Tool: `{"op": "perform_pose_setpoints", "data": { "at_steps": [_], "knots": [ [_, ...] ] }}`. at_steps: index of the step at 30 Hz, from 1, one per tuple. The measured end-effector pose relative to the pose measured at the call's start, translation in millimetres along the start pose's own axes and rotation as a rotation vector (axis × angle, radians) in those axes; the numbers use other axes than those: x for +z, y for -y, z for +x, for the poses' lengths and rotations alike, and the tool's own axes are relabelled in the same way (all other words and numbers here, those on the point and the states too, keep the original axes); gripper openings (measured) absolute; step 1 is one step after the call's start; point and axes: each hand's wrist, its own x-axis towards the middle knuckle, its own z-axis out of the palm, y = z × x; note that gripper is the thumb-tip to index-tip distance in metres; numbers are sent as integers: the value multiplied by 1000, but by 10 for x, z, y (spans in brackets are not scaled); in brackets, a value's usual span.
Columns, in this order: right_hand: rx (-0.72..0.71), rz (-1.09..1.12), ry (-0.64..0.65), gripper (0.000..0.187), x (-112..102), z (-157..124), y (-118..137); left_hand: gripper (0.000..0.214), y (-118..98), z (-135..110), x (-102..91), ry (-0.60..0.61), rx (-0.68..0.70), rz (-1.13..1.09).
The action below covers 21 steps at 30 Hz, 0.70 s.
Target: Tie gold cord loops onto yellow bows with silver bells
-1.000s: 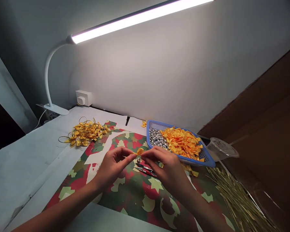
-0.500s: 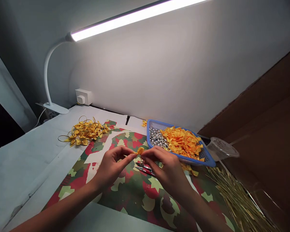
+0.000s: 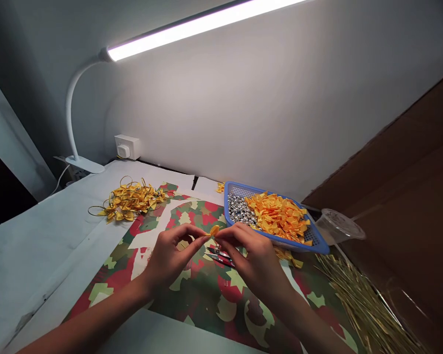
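My left hand (image 3: 172,255) and my right hand (image 3: 253,255) meet over the patterned red-and-green paper (image 3: 206,295), fingertips pinched together on one small orange ribbon bow (image 3: 214,230) with a thin gold thread. A small silver bell hangs just under the bow, partly hidden by my right fingers. Red-handled snips (image 3: 219,256) lie on the paper beneath my hands.
A blue basket (image 3: 319,244) at the right holds silver bells (image 3: 239,209) and orange bows (image 3: 280,216). A heap of finished gold-looped bows (image 3: 131,199) lies at the left. Gold wires (image 3: 358,300), a clear cup (image 3: 337,226), a white lamp (image 3: 81,164) and a wall socket (image 3: 126,146) surround them.
Both hands stay pinched on the bow; the bow has turned slightly between the fingertips and the bell has slipped further behind my right fingers.
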Motion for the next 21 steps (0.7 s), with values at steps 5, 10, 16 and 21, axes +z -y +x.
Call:
{"op": "perform_pose_setpoints", "data": {
  "at_steps": [5,10,16,21],
  "knots": [
    [28,-1,8,15,-5,2,19,9,-13,-14,-4,-61,108,93],
    [37,14,5,15,-8,-1,22,10,-8,-9,-5,-60,91,92],
    [22,18,-11,14,-5,-2,22,10,-4,-4,-7,-51,89,85],
    [21,25,-10,15,6,-6,11,8,3,-11,-9,-52,104,87]
  ]
}}
